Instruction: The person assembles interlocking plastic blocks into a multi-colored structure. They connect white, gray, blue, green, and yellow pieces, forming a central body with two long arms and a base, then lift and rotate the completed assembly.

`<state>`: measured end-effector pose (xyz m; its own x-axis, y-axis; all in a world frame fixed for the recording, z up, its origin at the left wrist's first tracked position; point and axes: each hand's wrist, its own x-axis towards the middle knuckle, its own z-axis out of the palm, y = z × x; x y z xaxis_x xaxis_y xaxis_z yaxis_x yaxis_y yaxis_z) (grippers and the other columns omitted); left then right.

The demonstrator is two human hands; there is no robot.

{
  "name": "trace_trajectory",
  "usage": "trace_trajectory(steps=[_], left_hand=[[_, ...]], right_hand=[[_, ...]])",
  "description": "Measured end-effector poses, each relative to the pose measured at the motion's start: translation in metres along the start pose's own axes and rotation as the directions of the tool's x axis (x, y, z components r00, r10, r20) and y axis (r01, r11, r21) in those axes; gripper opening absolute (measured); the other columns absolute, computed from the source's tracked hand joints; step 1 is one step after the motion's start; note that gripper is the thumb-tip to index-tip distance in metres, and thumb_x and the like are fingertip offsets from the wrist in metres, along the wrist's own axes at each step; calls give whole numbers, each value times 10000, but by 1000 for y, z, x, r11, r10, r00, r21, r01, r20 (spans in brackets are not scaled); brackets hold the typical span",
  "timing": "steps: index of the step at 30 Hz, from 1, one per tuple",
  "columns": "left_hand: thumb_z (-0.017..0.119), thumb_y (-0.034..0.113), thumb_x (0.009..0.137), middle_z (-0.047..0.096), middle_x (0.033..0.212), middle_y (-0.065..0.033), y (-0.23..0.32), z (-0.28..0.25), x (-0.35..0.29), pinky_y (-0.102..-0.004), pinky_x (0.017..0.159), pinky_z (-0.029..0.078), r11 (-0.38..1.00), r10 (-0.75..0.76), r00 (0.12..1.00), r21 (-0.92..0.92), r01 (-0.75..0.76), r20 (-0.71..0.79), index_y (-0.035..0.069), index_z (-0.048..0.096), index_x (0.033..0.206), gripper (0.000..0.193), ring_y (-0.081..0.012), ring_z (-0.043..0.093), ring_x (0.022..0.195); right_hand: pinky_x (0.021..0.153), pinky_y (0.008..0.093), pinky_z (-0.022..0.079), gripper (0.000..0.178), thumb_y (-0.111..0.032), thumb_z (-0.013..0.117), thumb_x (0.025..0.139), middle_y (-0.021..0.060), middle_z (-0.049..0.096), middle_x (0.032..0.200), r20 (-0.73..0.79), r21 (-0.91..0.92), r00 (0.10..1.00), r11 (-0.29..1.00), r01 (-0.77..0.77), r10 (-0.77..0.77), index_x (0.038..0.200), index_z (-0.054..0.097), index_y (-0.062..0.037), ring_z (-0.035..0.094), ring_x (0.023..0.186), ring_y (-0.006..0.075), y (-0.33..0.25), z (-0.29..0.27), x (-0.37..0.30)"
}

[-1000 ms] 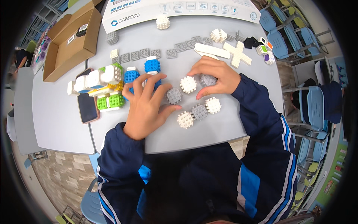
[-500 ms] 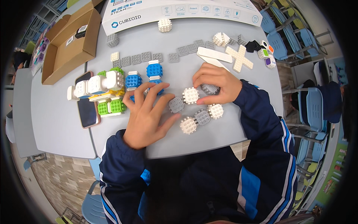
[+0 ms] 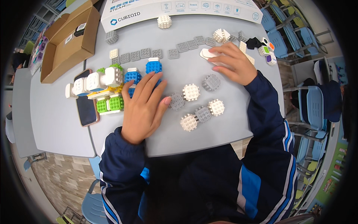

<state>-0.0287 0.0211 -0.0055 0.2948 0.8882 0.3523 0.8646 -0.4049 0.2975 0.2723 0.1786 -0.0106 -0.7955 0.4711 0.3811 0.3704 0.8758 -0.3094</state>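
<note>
My left hand [image 3: 143, 106] lies spread over the near ends of the blue studded blocks [image 3: 153, 66], its thumb tip beside a grey studded block [image 3: 176, 101]. Its fingers are apart, and they partly hide the blue blocks. Over the white flat strips [image 3: 207, 54] is my right hand [image 3: 233, 63], fingers stretched out and thumb apart, with the fingertips at the strips. Between the hands sit a white block [image 3: 191, 92] and another grey block [image 3: 212, 82]. A joined row holds a white block [image 3: 189, 122], a grey one [image 3: 203, 114] and a white one [image 3: 216, 107].
Left of the blue blocks, a white, green and yellow block build [image 3: 106, 82] stands over a phone [image 3: 87, 111]. An open cardboard box [image 3: 71, 48] and a large white box [image 3: 179, 13] are behind. Grey flat plates [image 3: 145, 53] form a row. A white cross piece [image 3: 248, 56] lies partly hidden.
My right hand has left the grey block and moved up and right to the white strips. The grey block now sits uncovered. My left hand has shifted slightly left.
</note>
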Motion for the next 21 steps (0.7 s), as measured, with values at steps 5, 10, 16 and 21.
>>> trace_trajectory(steps=[5,10,16,21], left_hand=[[615,182,931,583,1330,-104,0,-1,-1,-480,1076,286,1000,-20,1000,18,20,19,37,642,1198,305,-291,496,1282],[622,159,917,585,1321,-104,1,-3,2,-468,1071,282,1000,-29,999,14,28,26,38,645,1183,294,-289,503,1257],[646,146,892,583,1324,-99,1,0,1,-455,1072,272,998,-44,999,49,43,8,43,649,1175,301,-295,495,1261],[738,237,831,591,1310,-77,5,-2,0,-491,1061,235,1000,-18,1000,22,18,-15,66,662,1147,367,-264,520,1234]], right_hand=[[877,375,480,235,-74,740,811,59,634,1211,29,114,998,992,-62,59,1043,726,-100,557,1022,276,-1,-3,-15],[867,371,467,235,-36,733,795,83,640,1179,22,115,997,990,-80,78,1028,725,-67,552,1001,278,-4,-9,-23],[872,382,459,181,-45,729,786,78,629,1151,-68,-48,994,995,-86,83,962,691,-57,534,1033,296,-6,-8,-18],[873,402,456,187,-52,717,791,64,624,1161,-190,-123,978,986,-116,92,975,685,-67,521,1074,303,-5,-5,-18]])
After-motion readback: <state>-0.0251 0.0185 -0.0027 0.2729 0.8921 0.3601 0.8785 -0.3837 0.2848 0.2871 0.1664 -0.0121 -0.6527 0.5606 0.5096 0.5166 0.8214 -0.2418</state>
